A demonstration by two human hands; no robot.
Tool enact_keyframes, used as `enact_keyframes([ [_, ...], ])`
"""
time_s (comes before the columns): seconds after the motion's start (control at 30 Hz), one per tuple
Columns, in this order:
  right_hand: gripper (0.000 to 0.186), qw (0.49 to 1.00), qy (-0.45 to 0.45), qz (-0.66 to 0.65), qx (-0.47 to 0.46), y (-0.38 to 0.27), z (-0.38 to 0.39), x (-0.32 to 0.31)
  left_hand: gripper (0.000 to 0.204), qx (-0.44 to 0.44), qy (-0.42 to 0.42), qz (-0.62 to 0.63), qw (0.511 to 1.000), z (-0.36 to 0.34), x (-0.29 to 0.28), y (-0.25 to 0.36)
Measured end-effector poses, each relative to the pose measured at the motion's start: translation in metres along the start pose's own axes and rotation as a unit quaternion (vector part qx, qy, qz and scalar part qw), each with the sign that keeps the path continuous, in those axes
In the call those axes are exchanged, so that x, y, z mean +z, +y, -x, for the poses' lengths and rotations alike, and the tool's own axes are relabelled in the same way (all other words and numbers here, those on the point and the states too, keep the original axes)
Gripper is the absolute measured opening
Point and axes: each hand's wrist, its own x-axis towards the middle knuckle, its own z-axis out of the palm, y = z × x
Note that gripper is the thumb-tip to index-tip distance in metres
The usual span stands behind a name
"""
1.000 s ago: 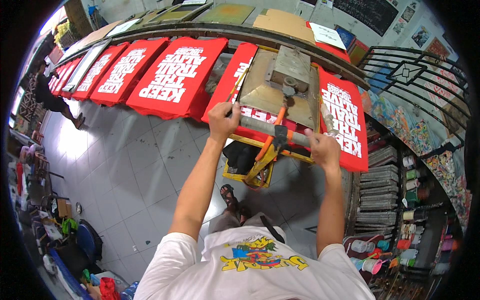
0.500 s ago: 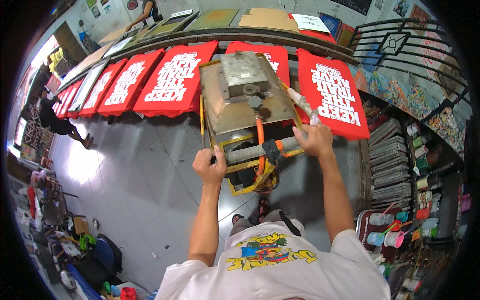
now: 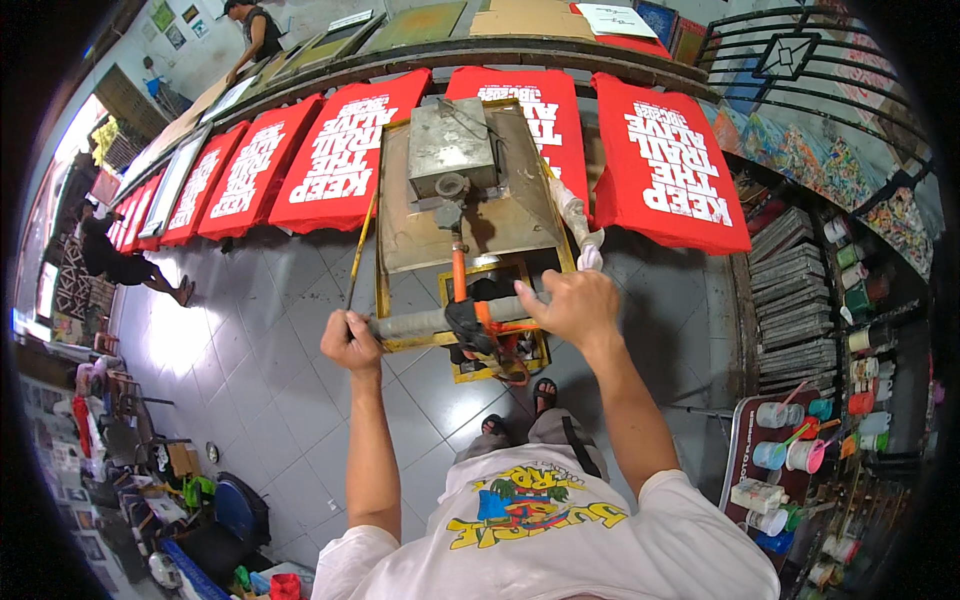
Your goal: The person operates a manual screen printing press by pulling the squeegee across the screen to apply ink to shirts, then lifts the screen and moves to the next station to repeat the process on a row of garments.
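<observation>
In front of me a metal heater hood (image 3: 470, 235) with a grey box (image 3: 452, 150) on top sits in a yellow frame (image 3: 384, 290). A grey-wrapped handle bar (image 3: 412, 325) crosses its near side, with an orange hose (image 3: 460, 275) running down to it. My left hand (image 3: 352, 341) is closed round the bar's left end. My right hand (image 3: 574, 308) grips the right end, thumb lying along it, fingers partly hidden. Beyond the hood lie red printed shirts (image 3: 668, 160) on a long bench; the hood covers part of one red shirt (image 3: 530, 110).
Stacked grey slats (image 3: 790, 290) stand at the right, beside a tray of ink pots (image 3: 770, 455). At the left are a dark chair (image 3: 228, 510) and clutter. One person (image 3: 258, 38) stands behind the bench; another person (image 3: 115, 255) is at far left. Grey floor tiles (image 3: 270, 350) lie below.
The heater has shifted left along the bench with both my hands on its bar, baring more of the shirt at its right. The person behind the bench shows more fully.
</observation>
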Motion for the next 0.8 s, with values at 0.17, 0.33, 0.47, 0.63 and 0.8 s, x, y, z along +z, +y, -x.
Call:
enact_keyframes([
  [0.17, 0.053, 0.999, 0.045, -0.014, 0.025, -0.025, -0.023, 0.024, 0.033, 0.012, -0.016, 0.017, 1.000, -0.042, 0.016, -0.042],
  [0.33, 0.055, 0.997, 0.067, -0.020, 0.045, -0.028, -0.051, 0.042, 0.033, 0.030, -0.027, 0.017, 0.999, -0.064, 0.035, -0.068],
  [0.47, 0.055, 0.997, 0.057, -0.033, 0.045, -0.038, -0.059, 0.048, 0.030, 0.034, -0.030, 0.029, 0.999, -0.072, 0.035, -0.084],
  [0.63, 0.054, 0.997, 0.071, -0.022, 0.019, -0.035, -0.053, 0.046, 0.034, -0.012, 0.004, 0.134, 0.991, -0.070, 0.043, -0.077],
  [0.8, 0.048, 0.994, 0.080, -0.064, -0.027, -0.029, -0.052, 0.051, 0.030, -0.045, 0.039, 0.114, 0.992, -0.064, 0.044, -0.081],
])
